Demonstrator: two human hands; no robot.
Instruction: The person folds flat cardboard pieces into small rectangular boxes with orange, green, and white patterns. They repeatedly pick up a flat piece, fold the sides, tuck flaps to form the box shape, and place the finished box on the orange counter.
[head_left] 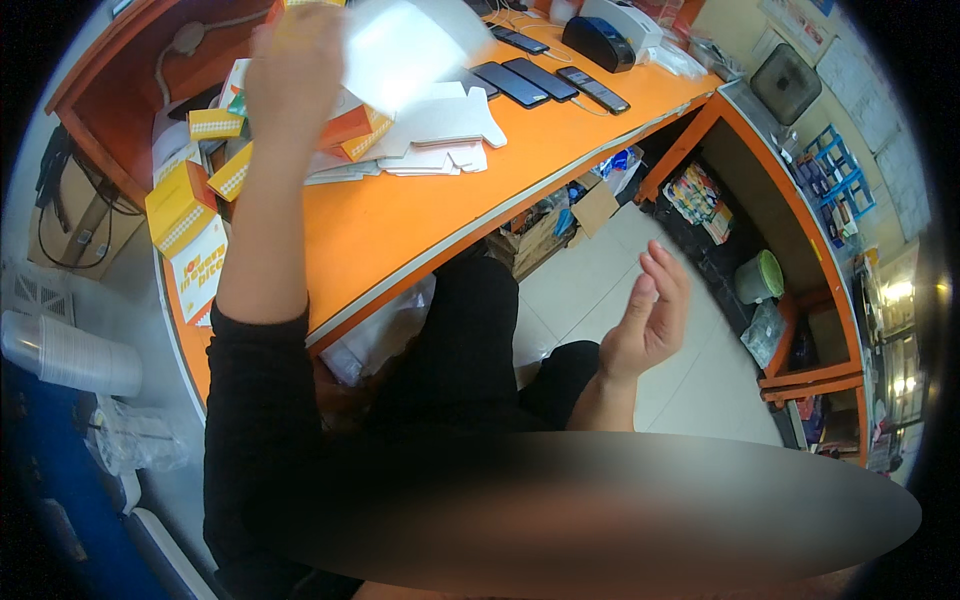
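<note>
My left hand (298,60) is stretched out over the far left of the orange desk (420,210), smeared by motion. Right beside it is a blurred white sheet-like piece (415,50); whether my fingers hold it cannot be made out. Below that piece lies a stack of flat white die-cut cartons (440,135), with an orange-and-yellow box (355,132) at its left. More yellow-and-white boxes (182,208) crowd the desk's left end, partly behind my forearm. My right hand (650,320) is raised in the air off the desk, fingers extended and thumb apart, with nothing in it.
Several phones (512,84) with cables lie along the desk, near a black-and-white device (605,35). Under the desk are cardboard pieces (597,208). A shelf unit (800,230) stands right, with a green-rimmed bucket (760,275) near its base. Stacked plastic cups (75,355) are at left.
</note>
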